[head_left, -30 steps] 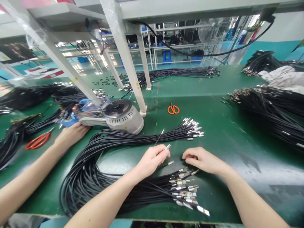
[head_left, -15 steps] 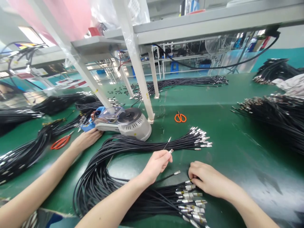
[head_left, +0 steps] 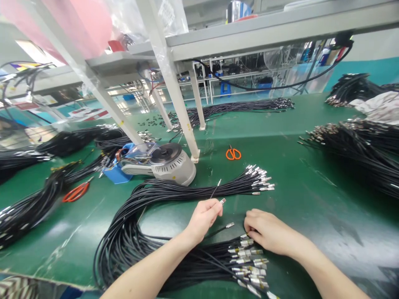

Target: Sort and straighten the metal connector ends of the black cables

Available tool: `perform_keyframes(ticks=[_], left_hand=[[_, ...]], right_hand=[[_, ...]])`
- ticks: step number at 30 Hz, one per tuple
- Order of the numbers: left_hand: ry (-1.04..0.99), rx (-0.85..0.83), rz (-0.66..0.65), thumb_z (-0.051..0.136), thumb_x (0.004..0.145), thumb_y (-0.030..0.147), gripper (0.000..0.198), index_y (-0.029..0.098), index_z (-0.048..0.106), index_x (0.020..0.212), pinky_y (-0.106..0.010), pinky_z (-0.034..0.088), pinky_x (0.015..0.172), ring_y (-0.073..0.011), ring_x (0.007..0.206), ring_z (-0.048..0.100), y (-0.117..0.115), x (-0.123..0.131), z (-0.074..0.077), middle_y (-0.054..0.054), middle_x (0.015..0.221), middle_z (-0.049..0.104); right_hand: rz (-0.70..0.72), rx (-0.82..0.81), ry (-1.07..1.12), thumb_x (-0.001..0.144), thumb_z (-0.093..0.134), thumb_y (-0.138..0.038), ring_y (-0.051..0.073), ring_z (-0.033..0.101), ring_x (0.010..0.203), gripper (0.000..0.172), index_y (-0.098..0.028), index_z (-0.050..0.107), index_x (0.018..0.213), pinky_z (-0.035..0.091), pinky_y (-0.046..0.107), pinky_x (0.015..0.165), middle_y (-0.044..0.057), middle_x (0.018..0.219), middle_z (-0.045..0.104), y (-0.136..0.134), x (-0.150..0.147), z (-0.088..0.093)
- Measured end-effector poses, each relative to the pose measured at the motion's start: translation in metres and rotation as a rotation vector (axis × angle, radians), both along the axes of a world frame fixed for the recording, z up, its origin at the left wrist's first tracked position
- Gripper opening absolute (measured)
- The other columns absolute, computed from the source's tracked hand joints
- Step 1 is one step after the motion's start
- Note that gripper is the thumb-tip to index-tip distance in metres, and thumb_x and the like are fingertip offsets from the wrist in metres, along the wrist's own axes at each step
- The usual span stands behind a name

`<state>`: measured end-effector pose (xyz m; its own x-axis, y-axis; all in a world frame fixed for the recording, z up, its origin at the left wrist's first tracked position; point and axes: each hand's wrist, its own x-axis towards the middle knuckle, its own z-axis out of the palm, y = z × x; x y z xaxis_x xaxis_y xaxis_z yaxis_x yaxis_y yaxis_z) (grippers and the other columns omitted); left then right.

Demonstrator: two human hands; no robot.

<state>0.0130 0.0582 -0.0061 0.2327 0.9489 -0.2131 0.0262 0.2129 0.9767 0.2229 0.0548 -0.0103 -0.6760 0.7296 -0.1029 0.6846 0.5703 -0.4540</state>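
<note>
My left hand pinches one thin black cable just behind its metal connector, held a little above the green table. My right hand lies with curled fingers on the connector ends of the near black cable bundle, fingertips closed at one cable end. A single loose cable end lies between the two hands. The bundle loops round to a second fan of connectors farther back.
A grey tape dispenser and a blue box stand at the left behind the loop. Orange scissors lie mid-table, red scissors at the left. Cable piles fill the right, more cables the left. A slanted frame post stands behind.
Another person's arm by the tape dispenser at the left has gone from view. My right hand moved down onto the near bundle's connector ends. My left hand kept its cable.
</note>
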Motion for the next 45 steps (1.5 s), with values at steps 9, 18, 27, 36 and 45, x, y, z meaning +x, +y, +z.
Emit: perform_keyframes(ticks=[9,18,27,36,45], left_hand=[[0.094,0.150,0.060,0.050,0.077,0.041,0.035,0.015,0.045,0.055,-0.019,0.016,0.039,-0.0047,0.038,0.021,0.004,-0.007,0.001,0.008,0.040,0.025],[0.795,0.772,0.177,0.056,0.076,0.027,0.057,0.015,0.034,0.127,-0.040,0.035,0.090,-0.0242,0.108,0.040,0.007,-0.008,-0.001,-0.013,0.120,0.044],[0.837,0.512,-0.475,0.030,0.090,0.030,0.028,0.018,0.050,0.074,-0.023,0.037,0.061,-0.0141,0.065,0.052,-0.021,0.020,0.006,0.000,0.070,0.056],[0.745,0.417,-0.550,0.024,0.091,0.033,0.034,0.018,0.038,0.064,-0.021,0.030,0.056,-0.0109,0.056,0.041,-0.014,0.017,0.008,0.003,0.060,0.045],[0.759,0.412,-0.540,0.028,0.089,0.030,0.030,0.018,0.035,0.063,-0.022,0.027,0.057,-0.0110,0.057,0.039,-0.014,0.021,0.005,0.002,0.060,0.043]], right_hand=[[0.042,-0.017,0.010,0.071,0.046,-0.004,0.015,0.050,0.078,0.017,-0.019,0.054,0.074,0.038,0.023,0.068,0.001,0.078,0.055,0.001,0.001,0.004],[-0.085,-0.042,0.203,0.083,0.044,-0.013,0.014,0.051,0.072,0.014,-0.018,0.053,0.074,0.039,0.023,0.065,0.001,0.077,0.056,0.008,0.004,0.004],[-0.206,-0.123,0.497,0.084,0.047,-0.017,0.013,0.054,0.073,0.011,-0.018,0.056,0.079,0.040,0.023,0.067,0.001,0.078,0.060,0.004,-0.004,0.009],[-0.031,-0.164,0.337,0.092,0.034,-0.022,0.012,0.049,0.067,0.025,-0.017,0.053,0.076,0.036,0.022,0.063,0.000,0.070,0.056,0.004,0.004,0.015],[-0.034,-0.189,0.232,0.090,0.034,-0.019,0.010,0.046,0.057,0.027,-0.017,0.047,0.067,0.033,0.020,0.054,-0.002,0.060,0.051,0.003,0.004,0.011]])
